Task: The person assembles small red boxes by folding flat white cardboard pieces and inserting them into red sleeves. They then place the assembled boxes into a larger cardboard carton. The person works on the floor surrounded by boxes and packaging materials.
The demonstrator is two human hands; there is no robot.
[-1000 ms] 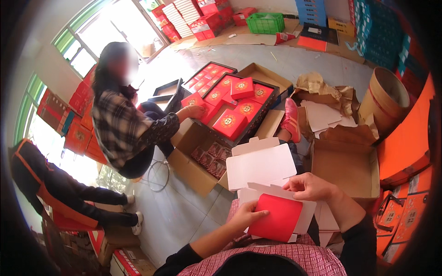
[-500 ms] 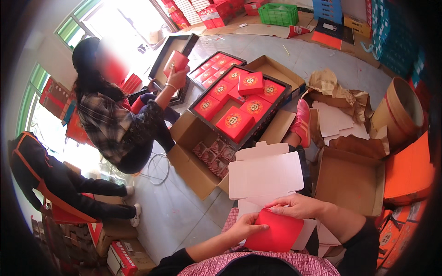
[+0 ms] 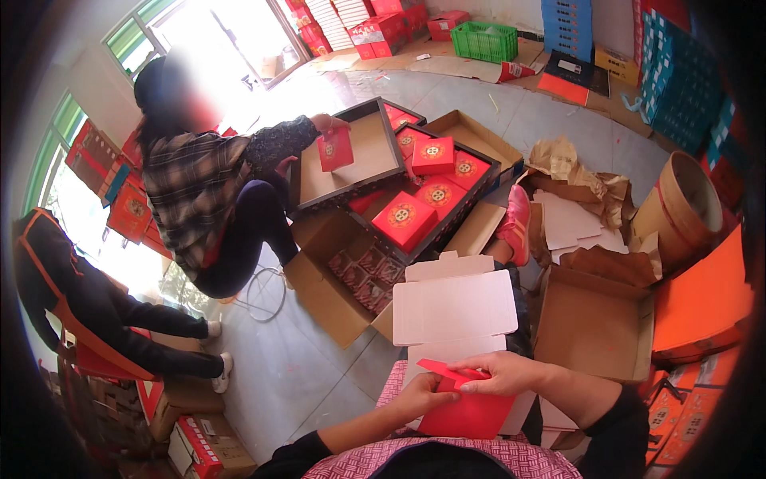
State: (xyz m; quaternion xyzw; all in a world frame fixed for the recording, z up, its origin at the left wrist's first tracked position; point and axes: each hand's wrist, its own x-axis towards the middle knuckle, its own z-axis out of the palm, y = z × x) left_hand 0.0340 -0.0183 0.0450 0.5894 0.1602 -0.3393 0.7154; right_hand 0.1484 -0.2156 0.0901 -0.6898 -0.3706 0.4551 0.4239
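Observation:
A flat carton blank (image 3: 455, 305), white inside and red outside, rests across my lap with its far panel stretched away from me. My left hand (image 3: 423, 396) pinches the left edge of its red near part. From the right, my right hand (image 3: 504, 373) grips a narrow red flap, bent up between the fingers of both hands. My fingers cover part of the fold.
Ahead are a dark-rimmed tray (image 3: 447, 209) of red boxes and an open brown carton (image 3: 339, 307) with small packets. A co-worker (image 3: 207, 176) at left holds a red box (image 3: 336, 149) over another tray (image 3: 375, 120). An open carton (image 3: 594, 319) lies right.
The red flap at my fingers has folded up, and my right hand has shifted slightly down and left. The co-worker has lowered the upright tray and moved the red box over it.

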